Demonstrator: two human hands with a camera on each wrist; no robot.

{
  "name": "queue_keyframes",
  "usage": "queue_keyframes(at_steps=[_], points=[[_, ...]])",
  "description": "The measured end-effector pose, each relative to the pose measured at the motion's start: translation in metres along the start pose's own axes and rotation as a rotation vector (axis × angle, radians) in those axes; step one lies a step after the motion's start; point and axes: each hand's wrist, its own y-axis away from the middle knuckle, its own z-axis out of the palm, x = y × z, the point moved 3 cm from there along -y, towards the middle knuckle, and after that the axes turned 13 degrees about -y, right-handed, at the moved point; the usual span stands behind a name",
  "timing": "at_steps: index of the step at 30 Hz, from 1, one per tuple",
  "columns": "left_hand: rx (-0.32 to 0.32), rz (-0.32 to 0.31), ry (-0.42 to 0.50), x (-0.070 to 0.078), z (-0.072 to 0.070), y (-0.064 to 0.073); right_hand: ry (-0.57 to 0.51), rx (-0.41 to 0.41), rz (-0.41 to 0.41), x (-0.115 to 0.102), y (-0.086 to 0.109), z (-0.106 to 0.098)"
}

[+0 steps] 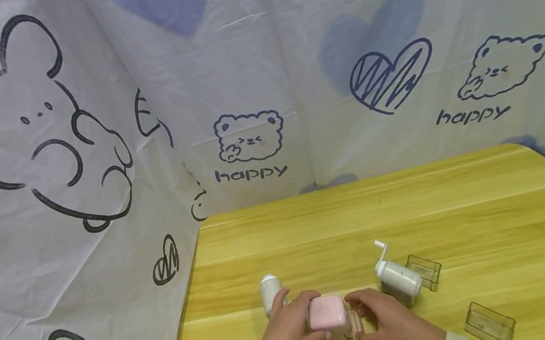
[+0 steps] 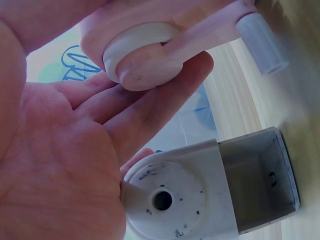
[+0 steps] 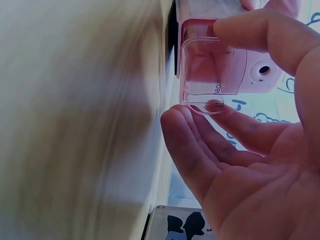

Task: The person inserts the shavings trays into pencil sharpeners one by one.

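A pink hand-crank pencil sharpener [image 1: 327,312] stands low over the near part of the table. My left hand [image 1: 287,327] grips it from the left, thumb at the near side; its pale crank [image 2: 205,35] shows in the left wrist view. With thumb and fingers my right hand [image 1: 390,320] holds a clear shavings drawer [image 3: 204,75] at the sharpener's right end. The drawer overlaps the pink opening and part of it sticks out. Close behind my left hand is a white sharpener [image 1: 270,291], its drawer slot open and bare in the left wrist view [image 2: 260,182].
Right of my right hand is another white sharpener [image 1: 400,281] with its crank up. Two clear drawers lie on the wooden table [image 1: 380,209], one drawer [image 1: 425,271] behind that sharpener and one drawer [image 1: 489,324] nearer. Printed cloth [image 1: 244,85] hangs behind and at left.
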Motion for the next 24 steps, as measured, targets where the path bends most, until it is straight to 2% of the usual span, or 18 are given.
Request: queue_keyframes(at_steps=[10, 16, 24], points=[[0.009, 0.002, -0.007, 0.0003, 0.0017, 0.0004, -0.015, -0.020, -0.002, 0.0002, -0.0002, -0.0001], [0.037, 0.027, -0.024, 0.0022, 0.0020, 0.0014, -0.009, -0.029, -0.003, 0.0004, -0.0005, 0.0000], [0.045, 0.021, -0.013, 0.0008, 0.0009, 0.0008, -0.053, -0.023, -0.008, -0.0002, 0.0000, -0.0009]])
